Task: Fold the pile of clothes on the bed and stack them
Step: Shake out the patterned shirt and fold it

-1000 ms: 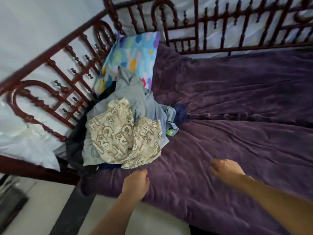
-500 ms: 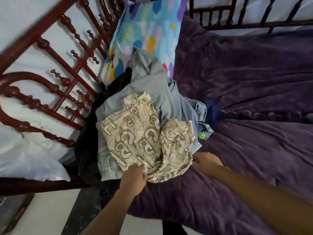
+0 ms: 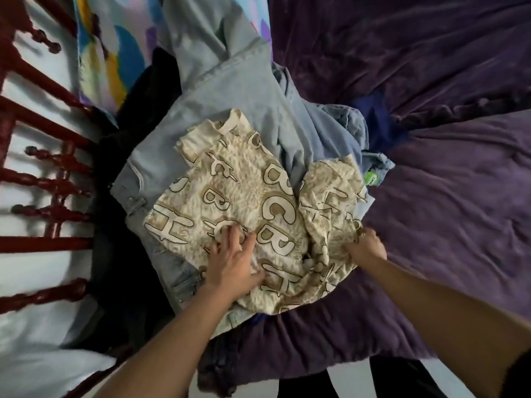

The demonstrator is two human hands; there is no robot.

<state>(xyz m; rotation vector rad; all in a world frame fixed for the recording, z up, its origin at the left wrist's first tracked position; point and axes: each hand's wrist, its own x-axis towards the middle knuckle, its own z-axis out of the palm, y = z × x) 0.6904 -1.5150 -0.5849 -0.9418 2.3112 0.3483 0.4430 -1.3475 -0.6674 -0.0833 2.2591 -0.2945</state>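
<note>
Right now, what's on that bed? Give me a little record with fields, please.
Top of pile: cream letter-printed garment, crumpled
Left hand: grips the garment's near part
Right hand: pinches its right edge
Beneath: pale blue denim garment; black garment to the left
Bed cover: purple velvety bedspread
Behind pile: multicoloured patterned pillow
Folded stack: none visible

Cream shirt [image 3: 230, 191] hides fingertips of the right hand [image 3: 369, 248].

multicoloured pillow [image 3: 115, 53] top left | dark-red spindle rail [image 3: 43, 243] left | pale wall [image 3: 26, 282], perhaps, behind
</note>
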